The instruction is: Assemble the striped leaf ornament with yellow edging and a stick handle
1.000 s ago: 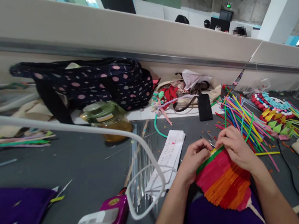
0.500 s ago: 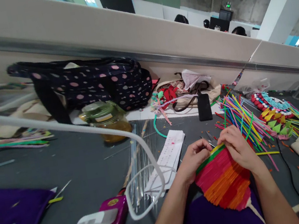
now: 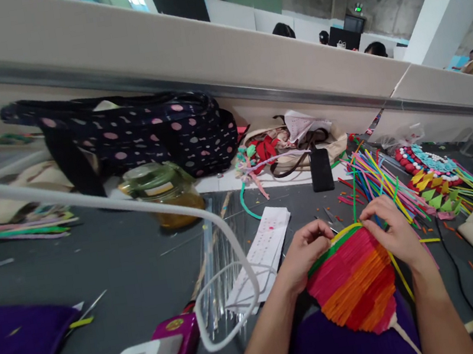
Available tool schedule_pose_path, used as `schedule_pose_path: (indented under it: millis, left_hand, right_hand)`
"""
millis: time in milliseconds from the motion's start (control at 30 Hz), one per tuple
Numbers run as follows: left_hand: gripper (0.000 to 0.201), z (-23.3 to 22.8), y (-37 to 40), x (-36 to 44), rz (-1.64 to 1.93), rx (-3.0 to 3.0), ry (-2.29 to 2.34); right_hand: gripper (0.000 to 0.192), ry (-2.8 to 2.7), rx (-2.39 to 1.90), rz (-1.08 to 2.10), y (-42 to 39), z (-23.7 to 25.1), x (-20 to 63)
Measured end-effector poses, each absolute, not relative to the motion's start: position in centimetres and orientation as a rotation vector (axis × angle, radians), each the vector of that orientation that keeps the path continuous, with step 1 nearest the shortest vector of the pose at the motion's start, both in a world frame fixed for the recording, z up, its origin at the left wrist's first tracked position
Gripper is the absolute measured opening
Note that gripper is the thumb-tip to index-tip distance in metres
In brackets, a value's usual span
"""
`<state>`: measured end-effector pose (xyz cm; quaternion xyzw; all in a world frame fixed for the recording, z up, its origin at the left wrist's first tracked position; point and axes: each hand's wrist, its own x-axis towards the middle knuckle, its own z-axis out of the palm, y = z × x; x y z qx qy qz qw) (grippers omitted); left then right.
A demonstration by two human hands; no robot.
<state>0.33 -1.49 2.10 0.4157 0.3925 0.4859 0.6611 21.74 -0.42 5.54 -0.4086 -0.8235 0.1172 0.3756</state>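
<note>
Both hands are up at the top edge of the woven straw piece (image 3: 355, 287), that striped pink, orange and red fan-shaped thing sitting low over the desk (image 3: 111, 268) right in front of the person. Left hand (image 3: 305, 253) has its fingers curled in, pinching the green top edge. Right hand (image 3: 395, 232) is pinched shut on a yellow straw (image 3: 399, 274) that runs down the piece's right side. Loose coloured straws (image 3: 376, 182) are piled just behind.

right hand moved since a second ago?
Yes. The right hand has slid rightward along the top edge of the striped fan, away from the left hand, drawing a yellow strip over the edge.
</note>
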Motion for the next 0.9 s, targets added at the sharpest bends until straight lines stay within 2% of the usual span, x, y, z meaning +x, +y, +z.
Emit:
schedule_pose_path:
  millis: [333, 467, 900]
  left_hand:
    - [0.036, 1.4, -1.3, 0.1, 1.026, 1.014, 0.948]
    - [0.035, 1.5, -1.3, 0.0, 1.047, 1.035, 0.973]
    - [0.034, 1.3, -1.0, 0.3, 1.037, 1.015, 0.995]
  right_hand:
    - [0.018, -1.939, -1.185, 0.333, -1.1, 5.2, 23.8]
    - [0.023, -1.948, -1.281, 0.439, -1.4, 4.5, 24.7]
    - [0.015, -1.817, -1.19, 0.829, -1.0, 2.2, 26.4]
